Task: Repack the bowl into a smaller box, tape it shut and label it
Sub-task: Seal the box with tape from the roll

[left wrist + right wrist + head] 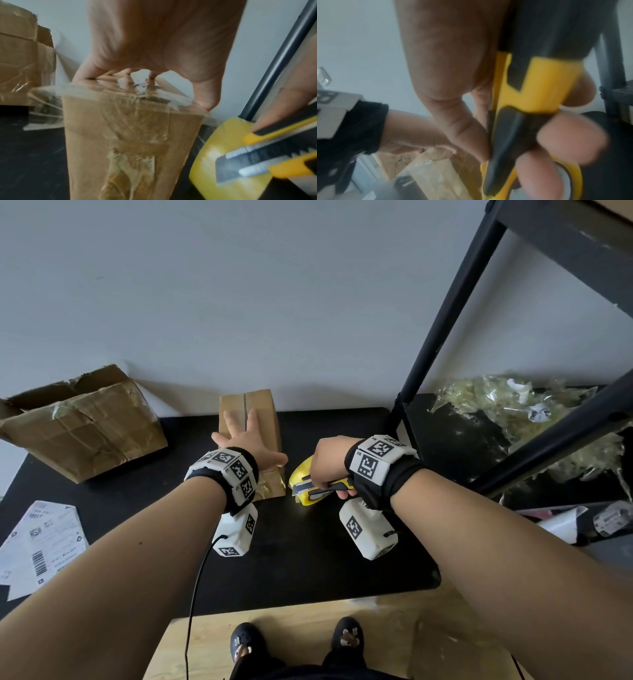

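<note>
A small brown cardboard box [263, 412] stands on the black table, with clear tape over its top and near side [133, 142]. My left hand [245, 436] lies flat on the top with fingers spread, pressing down. Just right of the box, my right hand [327, 460] grips a yellow and black utility knife [322, 491], its blade out [240, 166]. The blade sits against a yellow tape roll [299, 474] beside the box. In the right wrist view my fingers [570, 138] curl round the knife handle [530, 88]. The bowl is not in sight.
A larger torn cardboard box [85, 426] stands open at the back left. Shipping labels [41, 546] lie at the table's left edge. A black shelf frame [442, 313] rises on the right, with crumpled plastic wrap [507, 409] on its shelf.
</note>
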Motion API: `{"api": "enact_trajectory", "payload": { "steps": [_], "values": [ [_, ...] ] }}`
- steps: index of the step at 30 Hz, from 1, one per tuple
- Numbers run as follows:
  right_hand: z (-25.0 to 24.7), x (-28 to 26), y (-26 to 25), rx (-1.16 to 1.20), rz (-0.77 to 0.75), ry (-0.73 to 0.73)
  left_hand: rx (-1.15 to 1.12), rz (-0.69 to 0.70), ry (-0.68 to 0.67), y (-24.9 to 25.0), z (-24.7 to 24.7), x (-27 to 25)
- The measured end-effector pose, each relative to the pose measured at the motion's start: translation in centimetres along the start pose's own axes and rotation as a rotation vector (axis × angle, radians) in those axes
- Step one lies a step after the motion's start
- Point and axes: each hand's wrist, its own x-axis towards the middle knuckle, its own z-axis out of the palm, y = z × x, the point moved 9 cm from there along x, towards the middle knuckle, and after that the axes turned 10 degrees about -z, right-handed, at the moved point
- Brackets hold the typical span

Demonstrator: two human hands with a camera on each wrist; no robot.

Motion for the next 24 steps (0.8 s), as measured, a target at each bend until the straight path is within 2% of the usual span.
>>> {"api": "enact_trajectory", "payload": {
  "steps": [7,10,14,16,21,22,24],
  "values": [
    [-1.6,0.0,2.2,0.186,0.036,0.082,0.046,0.03,0.027,-0.4,-0.1,-0.4],
    [-1.3,0.2,3.5,0.336,0.064,0.107,0.129,0.009,0.08,-0.1,0.2,-0.8],
    [-1.2,0.8,4.6,0.385,0.07,0.156,0.244,-0.026,0.079,0.9,1.2,-1.2],
    [-1.0,1.0,5.0,0.445,0.062,0.157,0.313,0.042,0.098,1.9,1.3,-1.2],
    [-1.3,1.4,7.3,0.662,0.072,0.255,0.286,0.429,0.262,6.8,0.4,-2.3],
    [-1.4,1.5,7.7,0.697,0.076,0.269,0.277,0.463,0.264,7.7,0.4,-2.6],
    [-1.5,1.5,8.7,0.749,0.086,0.283,0.27,0.45,0.177,8.8,1.3,-2.6]
  ]
}}
